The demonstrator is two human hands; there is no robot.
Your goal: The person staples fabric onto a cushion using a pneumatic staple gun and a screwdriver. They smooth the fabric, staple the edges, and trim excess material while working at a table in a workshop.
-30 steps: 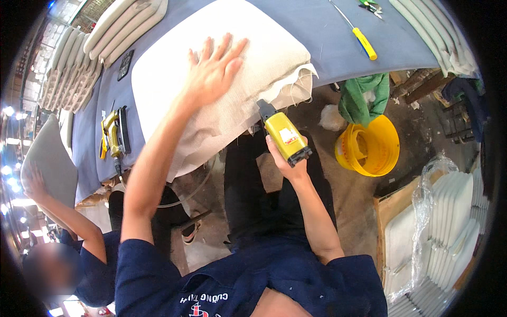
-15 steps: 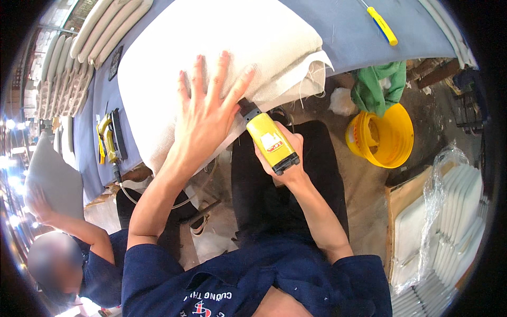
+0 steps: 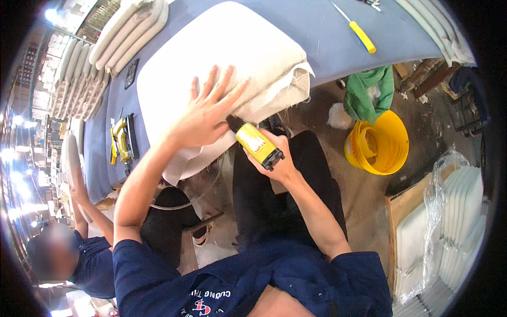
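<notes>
A pale cushion [image 3: 227, 47] wrapped in off-white woven fabric lies on the blue-covered table, its frayed cloth edges hanging over the near side. Spread flat over the fabric near that edge is my left hand [image 3: 203, 113], fingers apart, with the thumb close to the tool's nose. My right hand [image 3: 280, 161] grips a yellow and black staple gun [image 3: 257, 144], whose dark nose meets the cushion's near edge. What lies under the nose is hidden. A loose flap of fabric [image 3: 198, 161] hangs below my left wrist.
A yellow-handled screwdriver [image 3: 363, 37] lies at the table's far right, and another yellow tool [image 3: 124, 140] at the left. A yellow bucket [image 3: 388, 148] with a green cloth [image 3: 367, 95] stands right. Wrapped panels [image 3: 443, 227] are stacked lower right. A co-worker [image 3: 87, 253] works at left.
The view has shifted a little. My left hand's fingers have drawn closer together, and the staple gun remains at the cushion's edge. At left, the co-worker's raised panel has turned edge-on.
</notes>
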